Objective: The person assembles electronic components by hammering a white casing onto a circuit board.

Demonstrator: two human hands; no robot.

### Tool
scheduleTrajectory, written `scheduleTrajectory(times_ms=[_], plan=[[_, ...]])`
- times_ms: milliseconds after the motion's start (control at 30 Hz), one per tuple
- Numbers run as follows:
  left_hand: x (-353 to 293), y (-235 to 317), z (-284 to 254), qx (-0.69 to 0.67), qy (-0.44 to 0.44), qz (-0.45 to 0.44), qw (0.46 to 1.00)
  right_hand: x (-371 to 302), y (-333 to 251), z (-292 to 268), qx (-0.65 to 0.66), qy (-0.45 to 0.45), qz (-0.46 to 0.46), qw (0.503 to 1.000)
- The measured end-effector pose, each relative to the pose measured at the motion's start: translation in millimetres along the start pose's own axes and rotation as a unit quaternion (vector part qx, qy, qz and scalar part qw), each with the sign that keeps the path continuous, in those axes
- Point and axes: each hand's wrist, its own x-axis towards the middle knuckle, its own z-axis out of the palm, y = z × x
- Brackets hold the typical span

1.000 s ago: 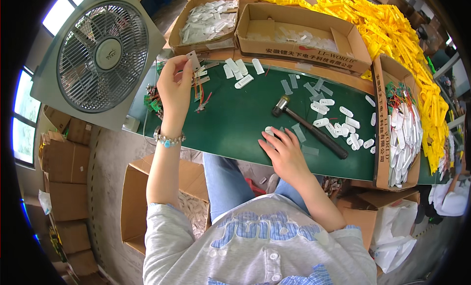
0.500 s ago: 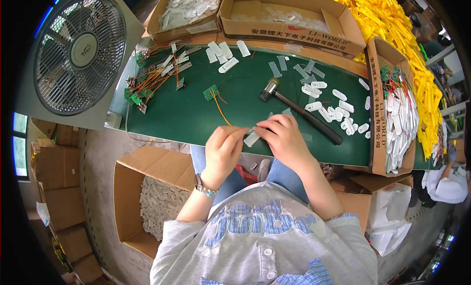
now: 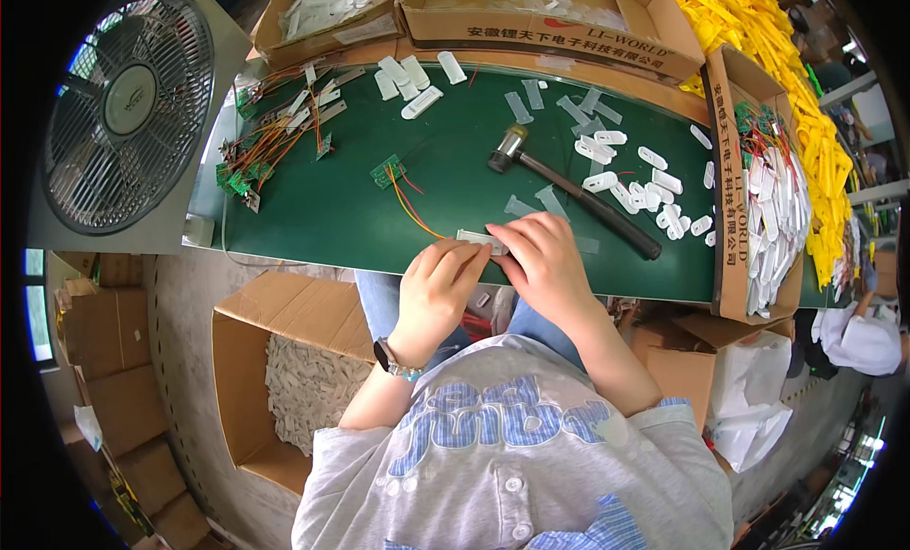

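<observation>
At the near edge of the green table, both hands pinch a small white plastic casing [image 3: 477,237]. My left hand [image 3: 438,280] closes on its left part and my right hand [image 3: 538,261] on its right end; the fingertips partly cover it. Orange and yellow wires run from the casing's left end to a small green circuit board [image 3: 387,171] lying beyond my left hand. Clear plastic strips [image 3: 552,202] lie just past my right hand. A hammer [image 3: 580,195] with a black handle rests diagonally to the right of them.
Wired circuit boards [image 3: 275,152] are heaped at the left, beside a large fan [image 3: 128,100]. White casings [image 3: 665,181] lie scattered at the right, near a carton [image 3: 727,199] of wired white pieces. More cartons [image 3: 559,34] line the far edge. An open box [image 3: 232,379] stands below.
The white casing has turned from a slant to nearly level, and more of it shows between my fingers. The view has shifted a little, moving the table's contents left and up.
</observation>
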Motion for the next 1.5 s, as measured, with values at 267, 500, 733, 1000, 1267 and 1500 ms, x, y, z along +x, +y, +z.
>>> scheduleTrajectory(times_ms=[267,500,733,1000,1267,1500], plan=[[1.2,2.6,-4.0,0.021,-0.034,-0.011,0.999,0.2,-0.3,-1.7,0.017,0.004,-0.023,1.000],[-0.7,-2.0,-10.2,0.069,-0.080,0.011,0.994,-1.5,0.9,-2.4,-0.014,0.000,-0.042,0.999],[-9.1,-0.2,-12.7,0.070,-0.085,0.002,0.994,-5.9,1.4,-5.5,-0.030,-0.005,-0.045,0.999],[-7.9,-7.9,-17.0,0.052,-0.043,-0.044,0.997,-7.1,-2.3,-7.7,-0.035,-0.014,-0.040,0.998],[14.0,-14.0,-16.2,0.067,-0.050,-0.052,0.995,0.6,-3.6,-8.1,-0.051,-0.028,-0.043,0.997],[-1.9,-9.3,-17.6,0.055,-0.021,-0.025,0.998,-6.8,-11.1,1.5,-0.055,0.004,-0.029,0.998]])
